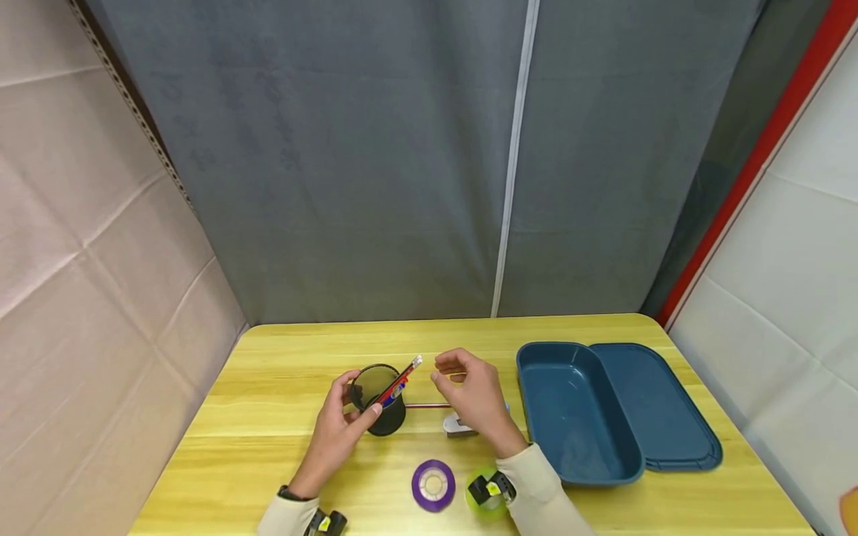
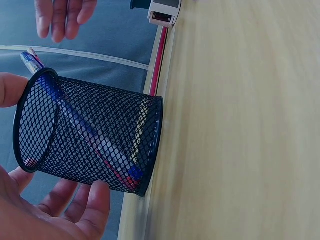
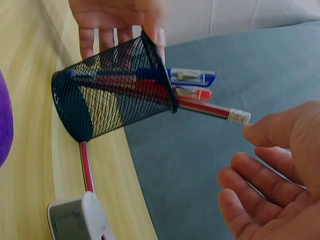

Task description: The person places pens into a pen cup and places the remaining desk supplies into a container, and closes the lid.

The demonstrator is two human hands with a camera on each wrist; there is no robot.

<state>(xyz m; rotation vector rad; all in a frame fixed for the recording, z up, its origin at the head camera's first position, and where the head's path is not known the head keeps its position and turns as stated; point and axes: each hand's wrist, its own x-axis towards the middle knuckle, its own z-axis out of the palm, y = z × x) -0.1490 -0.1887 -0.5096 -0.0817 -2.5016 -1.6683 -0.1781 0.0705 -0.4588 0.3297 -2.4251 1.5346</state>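
Observation:
My left hand (image 1: 337,426) holds a black mesh pen cup (image 2: 100,135), thumb at the rim and fingers round its far side. The cup stands on the table. Inside it lean a blue-capped gel pen (image 3: 192,76), a red-capped gel pen (image 3: 195,93) and a red-and-black striped pencil (image 3: 210,108), their upper ends out past the rim. To the right, my right hand (image 1: 479,398) hovers with loosely bent fingers and nothing in them; in the right wrist view its thumb appears right by the pencil's white eraser end.
Another striped pencil (image 1: 427,406) lies behind a small white-and-grey object (image 1: 458,425). Nearer are a purple tape roll (image 1: 420,495) and a yellow-green round item (image 1: 484,512), partly under the right wrist. A blue box (image 1: 576,424) and its lid (image 1: 670,413) sit at right.

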